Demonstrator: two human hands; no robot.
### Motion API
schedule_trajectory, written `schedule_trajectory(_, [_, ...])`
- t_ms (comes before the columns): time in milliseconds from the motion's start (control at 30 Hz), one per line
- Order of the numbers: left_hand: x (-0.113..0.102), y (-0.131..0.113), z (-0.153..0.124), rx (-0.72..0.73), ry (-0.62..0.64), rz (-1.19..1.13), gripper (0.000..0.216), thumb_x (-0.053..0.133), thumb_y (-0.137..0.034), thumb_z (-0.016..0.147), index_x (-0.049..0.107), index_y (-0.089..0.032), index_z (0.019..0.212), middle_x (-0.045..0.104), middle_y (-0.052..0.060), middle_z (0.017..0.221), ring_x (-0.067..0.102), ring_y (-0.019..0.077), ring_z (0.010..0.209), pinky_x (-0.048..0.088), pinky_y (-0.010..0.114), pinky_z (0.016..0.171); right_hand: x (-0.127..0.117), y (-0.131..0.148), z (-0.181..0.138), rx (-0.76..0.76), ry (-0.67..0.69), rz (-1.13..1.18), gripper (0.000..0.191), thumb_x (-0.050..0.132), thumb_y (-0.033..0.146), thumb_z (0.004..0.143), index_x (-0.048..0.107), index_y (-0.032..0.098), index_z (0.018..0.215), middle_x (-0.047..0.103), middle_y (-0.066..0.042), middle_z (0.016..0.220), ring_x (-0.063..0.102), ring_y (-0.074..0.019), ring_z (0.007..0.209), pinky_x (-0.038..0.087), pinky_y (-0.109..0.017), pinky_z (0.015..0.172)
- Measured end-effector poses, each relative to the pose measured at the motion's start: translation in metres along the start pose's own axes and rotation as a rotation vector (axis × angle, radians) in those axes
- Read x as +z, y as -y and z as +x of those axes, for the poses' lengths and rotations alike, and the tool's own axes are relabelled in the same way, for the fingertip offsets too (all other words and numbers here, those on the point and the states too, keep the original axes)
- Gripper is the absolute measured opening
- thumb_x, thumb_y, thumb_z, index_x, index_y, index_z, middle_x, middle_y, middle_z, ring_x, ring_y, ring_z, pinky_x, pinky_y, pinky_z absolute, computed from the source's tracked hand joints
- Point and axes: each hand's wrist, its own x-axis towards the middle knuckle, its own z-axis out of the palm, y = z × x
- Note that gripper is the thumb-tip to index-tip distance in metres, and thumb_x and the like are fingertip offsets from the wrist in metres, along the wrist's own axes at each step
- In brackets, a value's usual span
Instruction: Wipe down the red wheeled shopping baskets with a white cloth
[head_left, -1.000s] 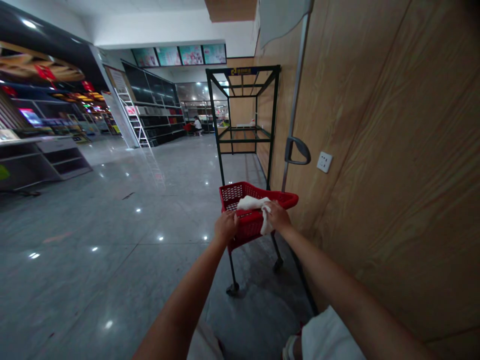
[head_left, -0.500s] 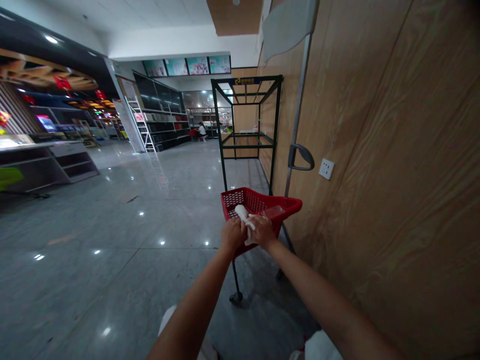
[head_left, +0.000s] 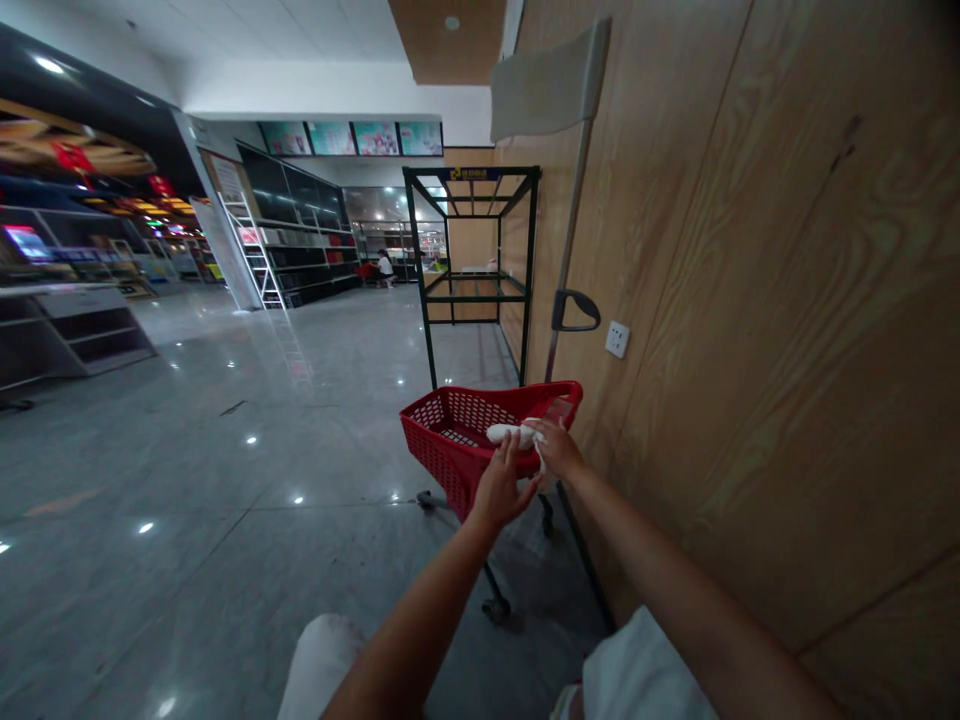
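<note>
A bunched white cloth [head_left: 510, 434] lies along the near rim of a red plastic shopping cart [head_left: 435, 470]. My right hand [head_left: 556, 447] grips the cloth at its right end, and a loose corner hangs down outside the basket. Beside it, my left hand [head_left: 501, 488] has its fingers stretched out and its thumb apart, the fingertips at the cloth's lower edge. The cart's perforated side faces left, and its narrow end points right toward the wall. Part of the cart's frame is hidden behind my forearms.
Close on the right runs a wood-panelled wall [head_left: 720, 300] with a socket [head_left: 617, 339]. A grey-headed pole with a loop handle [head_left: 576, 310] leans there. Behind the cart stands a dark green metal rack [head_left: 424, 300]. A person [head_left: 385, 268] is far back, past a white ladder [head_left: 259, 250].
The cart has turned, its basket now pointing further left. My left hand has loosened from the cloth and opened. The cloth has swung to lie sideways, still in my right hand.
</note>
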Motion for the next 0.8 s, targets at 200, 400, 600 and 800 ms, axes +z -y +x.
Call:
schedule_trajectory(200, [-0.013, 0.021, -0.016, -0.070, -0.056, -0.161, 0.068, 0.037, -0.042, 0.093, 0.005, -0.018, 0.148, 0.022, 0.014, 0.154, 0.028, 0.0207, 0.139, 0.030, 0.039, 0.112, -0.003, 0.046, -0.042, 0.051, -0.030, -0.192, 0.046, 0.046, 0.007, 0.080, 0.059, 0.022, 0.121, 0.062, -0.009, 0.121, 0.053, -0.0216, 0.118, 0.033, -0.042, 0.106])
schedule_trajectory(400, [-0.021, 0.056, -0.032, -0.360, 0.112, 0.122, 0.037, 0.033, -0.033, 0.095, 0.046, -0.019, 0.127, 0.049, 0.011, 0.136, 0.033, 0.0234, 0.136, 0.026, 0.048, 0.111, 0.009, 0.093, -0.080, -0.105, -0.040, -0.363, 0.037, 0.044, 0.017, 0.088, 0.058, 0.022, 0.122, 0.061, -0.011, 0.118, 0.055, -0.0249, 0.107, 0.037, -0.042, 0.100])
schedule_trajectory(600, [-0.021, 0.045, -0.039, -0.270, 0.062, 0.227, 0.030, 0.030, -0.035, 0.096, 0.054, -0.018, 0.103, 0.059, 0.007, 0.108, 0.051, 0.0178, 0.110, 0.038, 0.039, 0.100, 0.005, 0.093, -0.082, -0.131, -0.017, -0.386, 0.033, 0.046, 0.021, 0.088, 0.061, 0.026, 0.118, 0.062, -0.008, 0.117, 0.056, -0.0230, 0.100, 0.042, -0.036, 0.087])
schedule_trajectory(800, [-0.015, 0.023, -0.047, -0.294, 0.026, 0.275, 0.034, 0.035, -0.042, 0.094, 0.054, -0.016, 0.105, 0.059, 0.011, 0.112, 0.050, 0.0225, 0.112, 0.032, 0.045, 0.105, -0.009, 0.084, -0.088, -0.060, -0.025, -0.432, 0.032, 0.046, 0.021, 0.088, 0.061, 0.022, 0.116, 0.064, -0.009, 0.108, 0.058, -0.0215, 0.095, 0.040, -0.034, 0.085])
